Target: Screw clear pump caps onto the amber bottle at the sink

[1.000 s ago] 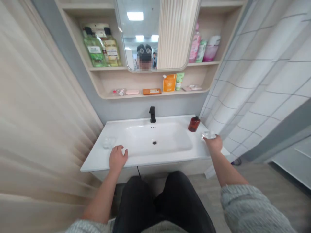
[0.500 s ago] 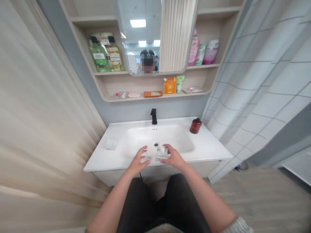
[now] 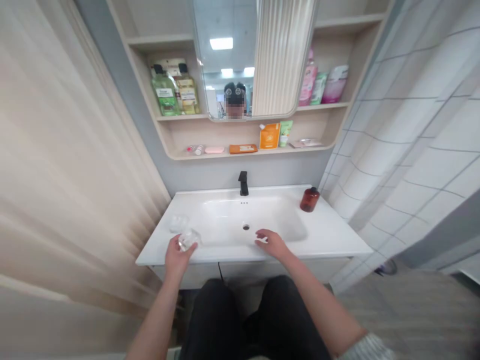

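Note:
Over the left front of the white counter, my left hand [image 3: 177, 257] grips a small clear container [image 3: 192, 241], fingers and thumb on its sides. The container is blurred and see-through, so its exact kind is hard to make out. Just behind it, a second clear container [image 3: 178, 223] rests on the counter's left side. My right hand [image 3: 273, 244] hovers over the front edge of the white sink [image 3: 225, 235], fingers curved and apart, with nothing in it.
A black faucet [image 3: 243, 184] stands behind the basin. At the right rear of the counter is a brown bottle [image 3: 309, 199] with a dark cap. Above, a shelf [image 3: 180, 156] holds an orange pouch [image 3: 270, 136], a green tube [image 3: 285, 133] and small packs, below a mirror [image 3: 232, 60].
The clear container has passed from my right hand to my left. My left hand has moved left towards the other container; my right hand is now empty.

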A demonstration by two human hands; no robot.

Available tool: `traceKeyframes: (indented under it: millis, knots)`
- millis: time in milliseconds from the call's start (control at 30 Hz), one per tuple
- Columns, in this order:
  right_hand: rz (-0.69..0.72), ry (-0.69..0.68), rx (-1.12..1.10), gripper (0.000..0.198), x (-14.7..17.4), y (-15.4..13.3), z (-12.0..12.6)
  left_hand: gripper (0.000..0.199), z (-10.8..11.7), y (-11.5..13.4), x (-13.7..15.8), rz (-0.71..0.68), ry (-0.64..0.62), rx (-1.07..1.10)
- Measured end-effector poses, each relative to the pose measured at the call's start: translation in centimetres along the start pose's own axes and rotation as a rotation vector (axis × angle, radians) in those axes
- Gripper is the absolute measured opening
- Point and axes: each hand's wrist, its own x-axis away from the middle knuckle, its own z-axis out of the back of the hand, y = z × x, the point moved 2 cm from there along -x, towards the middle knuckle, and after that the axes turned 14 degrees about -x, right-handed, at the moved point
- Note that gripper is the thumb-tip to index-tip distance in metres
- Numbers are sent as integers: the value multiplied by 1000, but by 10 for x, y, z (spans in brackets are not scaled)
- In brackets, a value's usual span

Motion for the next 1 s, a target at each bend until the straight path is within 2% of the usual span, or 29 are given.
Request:
traceKeyframes:
  millis: [100,200,333,567,800,1000]
  knots:
    - [-85,145,170,25,-2,19,28,81,27,-29,-17,147,225,-191]
    - [-112,104,259,27,-2,26,31,82,35,-37,-27,213,308,-271]
    - [-103,-11,362,24,-1,27,22,81,23,-33,-39,230,262,-279]
    - [-107,-8,361,24,-1,27,25,86,11,-27,-58,269,209,-292]
    - [-114,0,375,24,1,28,22,81,-6,-17,-75,245,216,-274]
    - [-129,13,353,23,0,25,25,79,-11,-15,-71,221,247,-313]
